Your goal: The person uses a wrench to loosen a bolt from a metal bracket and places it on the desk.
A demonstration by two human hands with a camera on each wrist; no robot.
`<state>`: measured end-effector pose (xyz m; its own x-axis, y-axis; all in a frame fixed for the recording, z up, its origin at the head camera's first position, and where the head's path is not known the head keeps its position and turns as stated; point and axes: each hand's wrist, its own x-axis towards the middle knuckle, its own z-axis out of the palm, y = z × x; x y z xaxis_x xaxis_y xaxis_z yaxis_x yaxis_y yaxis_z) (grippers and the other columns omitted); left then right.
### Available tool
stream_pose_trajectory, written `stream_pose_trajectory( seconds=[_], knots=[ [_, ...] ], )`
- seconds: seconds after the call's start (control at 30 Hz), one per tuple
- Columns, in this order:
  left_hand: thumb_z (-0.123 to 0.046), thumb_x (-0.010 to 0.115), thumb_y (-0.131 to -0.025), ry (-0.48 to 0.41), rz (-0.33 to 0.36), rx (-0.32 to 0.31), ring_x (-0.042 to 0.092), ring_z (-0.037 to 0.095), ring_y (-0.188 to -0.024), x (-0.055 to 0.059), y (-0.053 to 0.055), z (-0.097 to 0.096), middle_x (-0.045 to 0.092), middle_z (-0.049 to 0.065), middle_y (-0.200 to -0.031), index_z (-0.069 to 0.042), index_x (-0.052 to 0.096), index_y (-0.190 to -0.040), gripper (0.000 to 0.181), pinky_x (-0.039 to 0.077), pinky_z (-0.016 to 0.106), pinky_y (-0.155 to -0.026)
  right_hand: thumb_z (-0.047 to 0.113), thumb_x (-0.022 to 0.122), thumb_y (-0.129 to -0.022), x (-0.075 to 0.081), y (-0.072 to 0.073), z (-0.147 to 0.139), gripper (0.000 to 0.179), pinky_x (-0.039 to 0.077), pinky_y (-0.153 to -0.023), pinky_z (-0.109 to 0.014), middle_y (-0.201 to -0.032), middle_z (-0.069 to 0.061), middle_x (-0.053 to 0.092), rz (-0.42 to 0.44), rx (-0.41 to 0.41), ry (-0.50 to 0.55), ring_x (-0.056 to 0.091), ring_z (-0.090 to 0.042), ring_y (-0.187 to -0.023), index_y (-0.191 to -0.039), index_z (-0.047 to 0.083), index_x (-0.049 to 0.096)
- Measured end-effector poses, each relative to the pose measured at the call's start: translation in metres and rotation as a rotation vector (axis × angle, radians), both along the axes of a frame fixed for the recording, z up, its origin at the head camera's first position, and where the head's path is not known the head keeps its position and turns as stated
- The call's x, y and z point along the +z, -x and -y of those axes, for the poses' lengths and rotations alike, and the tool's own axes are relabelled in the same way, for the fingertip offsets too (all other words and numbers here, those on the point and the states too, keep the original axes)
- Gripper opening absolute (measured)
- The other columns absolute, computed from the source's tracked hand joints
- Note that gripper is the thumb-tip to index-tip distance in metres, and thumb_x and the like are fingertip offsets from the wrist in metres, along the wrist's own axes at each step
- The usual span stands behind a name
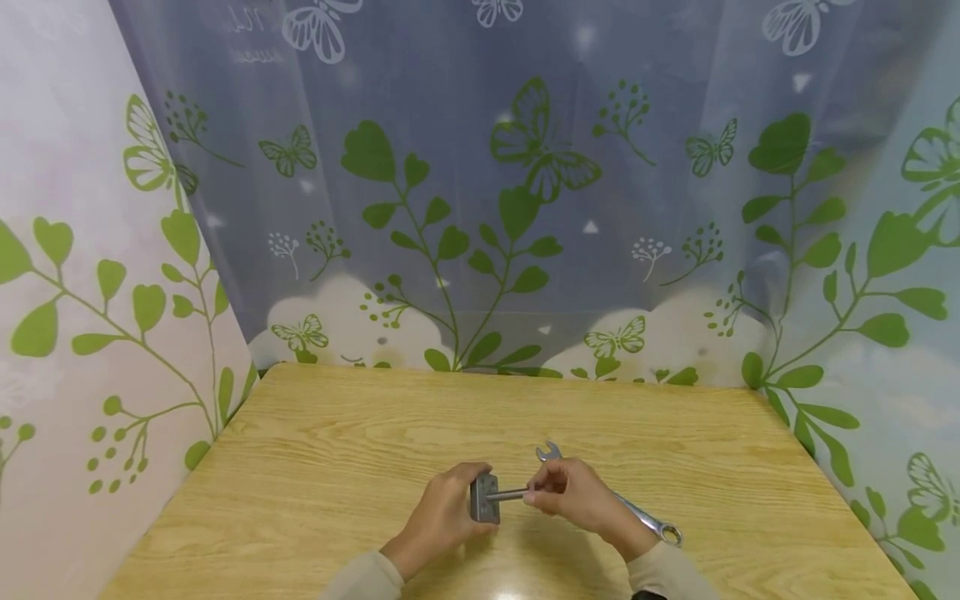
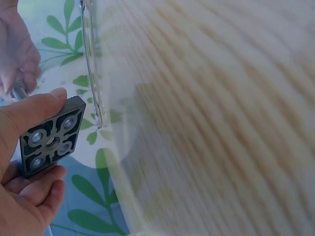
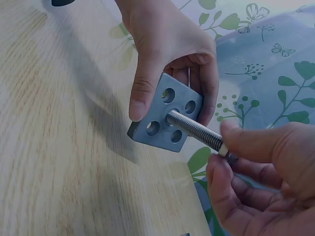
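My left hand (image 1: 448,504) grips a square grey metal plate (image 3: 158,114) by its edges, thumb on one side and fingers on the other. The plate has a hole near each corner; its ribbed back (image 2: 51,140) shows in the left wrist view. From the plate's middle sticks out a threaded bolt (image 3: 197,132), pointing toward my right hand (image 1: 573,500). Thumb and fingers of that hand pinch the bolt's outer end, where a hex-shaped part is partly hidden. Both hands are held over the wooden table.
A combination wrench (image 1: 647,517) lies on the wooden table (image 1: 360,433), slanting behind and under my right hand, its open end farther away. Patterned curtains (image 1: 480,250) with leaves and butterflies stand at the table's back and sides.
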<state>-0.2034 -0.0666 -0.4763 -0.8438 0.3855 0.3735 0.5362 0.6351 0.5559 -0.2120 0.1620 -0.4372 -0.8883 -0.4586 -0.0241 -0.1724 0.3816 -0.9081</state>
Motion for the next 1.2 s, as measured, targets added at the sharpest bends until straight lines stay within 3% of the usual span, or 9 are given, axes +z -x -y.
stream_pose_trajectory(
  seconds=[0.1,0.2,0.53,0.67,0.77,0.87,1.0,1.2],
  knots=[
    [-0.015,0.091,-0.058,-0.02,0.022,-0.008,0.066,0.027,-0.101,0.0,0.0,0.0,0.066,0.015,-0.116,0.002,0.059,-0.121,0.073,0.055,0.036,-0.091,0.011,0.074,-0.083,-0.002,0.002,-0.001,0.016,0.054,-0.063,-0.024,-0.083,-0.003,0.063,-0.133,0.005,-0.046,0.058,-0.01,-0.072,-0.094,0.004,0.065],
    [-0.017,0.091,-0.059,-0.041,0.05,-0.012,0.066,0.027,-0.101,0.0,0.001,0.0,0.066,0.014,-0.116,0.001,0.059,-0.121,0.072,0.055,0.037,-0.091,0.006,0.074,-0.082,-0.004,0.003,-0.003,0.016,0.055,-0.066,-0.022,-0.085,-0.003,0.063,-0.2,0.013,-0.06,0.059,-0.009,-0.075,-0.095,0.005,0.066],
    [-0.019,0.091,-0.059,-0.063,0.067,-0.005,0.066,0.025,-0.1,-0.001,0.001,0.0,0.067,0.013,-0.115,0.001,0.06,-0.121,0.072,0.056,0.036,-0.09,0.006,0.073,-0.082,-0.004,0.003,-0.004,0.019,0.055,-0.069,-0.023,-0.092,-0.007,0.064,-0.213,0.023,-0.014,0.059,-0.013,-0.08,-0.1,0.003,0.066],
    [-0.019,0.092,-0.059,-0.053,0.05,-0.002,0.066,0.025,-0.099,-0.001,0.001,0.0,0.067,0.013,-0.113,0.0,0.061,-0.12,0.071,0.056,0.037,-0.088,0.017,0.071,-0.087,-0.007,0.002,-0.006,0.034,0.056,-0.068,-0.026,-0.101,-0.009,0.062,-0.123,0.032,-0.02,0.061,-0.015,-0.082,-0.117,0.001,0.062],
    [-0.019,0.092,-0.058,-0.044,0.037,0.003,0.066,0.025,-0.099,-0.001,0.001,0.001,0.067,0.013,-0.113,0.0,0.061,-0.119,0.071,0.056,0.037,-0.088,0.029,0.06,-0.095,-0.009,0.002,-0.007,0.042,0.057,-0.072,-0.032,-0.102,-0.012,0.062,-0.013,0.036,-0.017,0.062,-0.019,-0.084,-0.122,-0.004,0.057],
    [-0.018,0.092,-0.058,-0.03,0.034,0.015,0.066,0.025,-0.099,0.0,0.002,0.0,0.067,0.013,-0.113,0.0,0.061,-0.12,0.072,0.056,0.037,-0.088,0.038,0.045,-0.102,-0.011,0.002,-0.007,0.051,0.059,-0.074,-0.037,-0.094,-0.012,0.063,0.108,-0.003,0.034,0.063,-0.02,-0.08,-0.113,-0.01,0.058],
    [-0.017,0.092,-0.058,-0.007,0.02,0.025,0.066,0.026,-0.098,0.001,0.001,-0.001,0.066,0.014,-0.114,0.001,0.06,-0.121,0.073,0.057,0.035,-0.087,0.049,0.034,-0.102,-0.011,0.001,-0.004,0.064,0.059,-0.067,-0.033,-0.079,-0.006,0.064,0.236,-0.09,0.101,0.061,-0.013,-0.068,-0.096,-0.009,0.062],
    [-0.012,0.091,-0.058,-0.003,-0.021,0.042,0.067,0.025,-0.095,0.0,0.001,-0.002,0.066,0.015,-0.114,0.002,0.059,-0.12,0.071,0.058,0.03,-0.083,0.052,0.034,-0.101,-0.014,0.0,0.004,0.064,0.049,-0.053,-0.019,-0.066,0.0,0.06,0.307,-0.137,0.113,0.056,-0.008,-0.056,-0.082,-0.001,0.064]
  ],
)
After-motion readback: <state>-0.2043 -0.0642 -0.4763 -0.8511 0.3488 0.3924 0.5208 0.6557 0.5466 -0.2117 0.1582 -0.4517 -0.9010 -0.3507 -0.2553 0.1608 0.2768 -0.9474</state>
